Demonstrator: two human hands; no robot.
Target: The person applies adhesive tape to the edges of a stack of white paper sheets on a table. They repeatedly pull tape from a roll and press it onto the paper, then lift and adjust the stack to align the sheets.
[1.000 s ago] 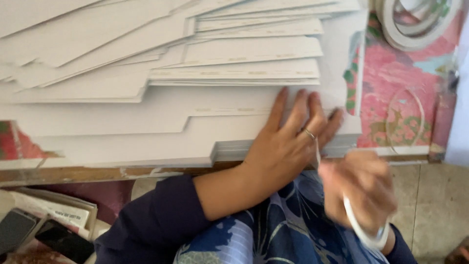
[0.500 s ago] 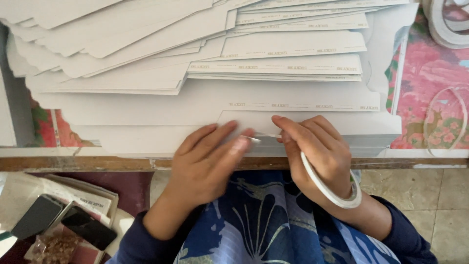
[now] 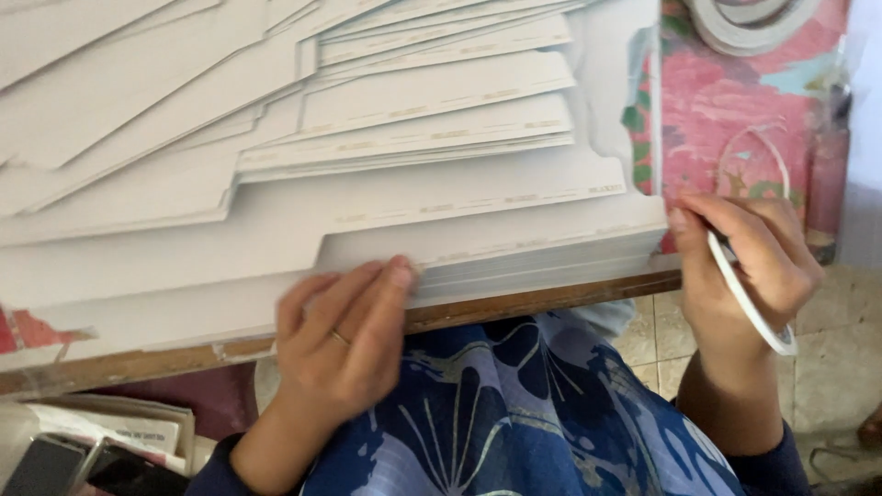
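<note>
My left hand, with a ring on one finger, presses its fingertips on the near edge of a thick stack of white die-cut card sheets spread over a wooden table edge. My right hand is at the stack's right corner, holding a thin white roll of tape that hangs like a ring over the fingers. The tape seems to run along the near edge of the top sheet, but the strip itself is hard to see.
A pink flowered cloth covers the table at the right, with more white tape rolls at the top right. Dark phones and papers lie low at the left. Tiled floor shows at the right.
My hands were together at the middle of the stack's near edge. Now the right hand has moved with the tape roll to the right corner, while the left stays pressing the edge.
</note>
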